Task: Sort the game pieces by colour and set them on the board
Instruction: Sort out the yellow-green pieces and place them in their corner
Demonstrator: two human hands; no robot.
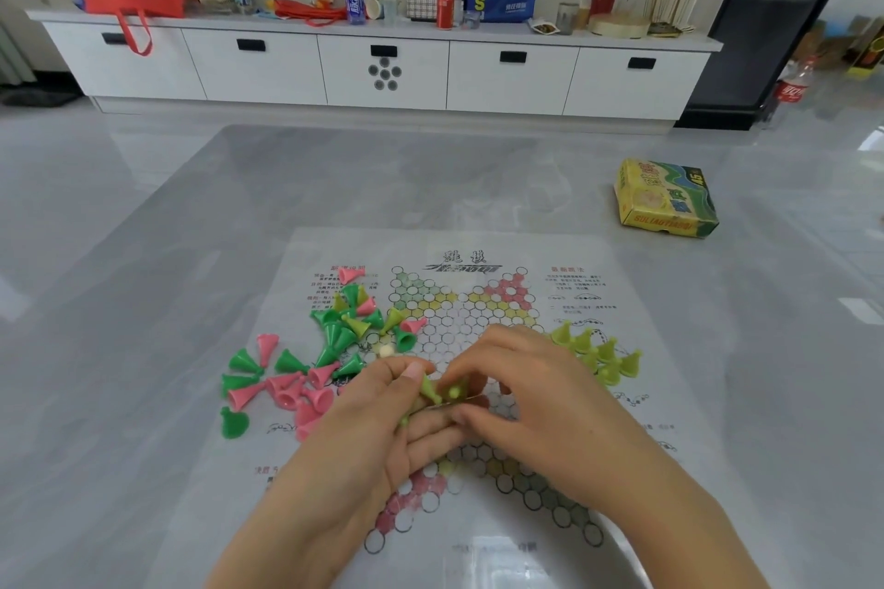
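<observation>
Loose green and pink cone pieces (pixel 306 363) lie tipped every way at the left of the paper board (pixel 478 517). At centre our left hand (pixel 382 426), palm up, cups a few yellow-green pieces (pixel 433 390), points toward us, while our right hand (pixel 521 387) pinches one there. Upright yellow-green cones (pixel 598 356) cluster on the board's right corner. Far right lies the game box (pixel 667 203), contents unseen.

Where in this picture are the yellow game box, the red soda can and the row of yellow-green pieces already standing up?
Yellow game box (pixel 666 205): head view, on its top face.
Red soda can (pixel 445 11): head view, on its side.
Row of yellow-green pieces (pixel 603 353): head view, on a middle piece.
</observation>
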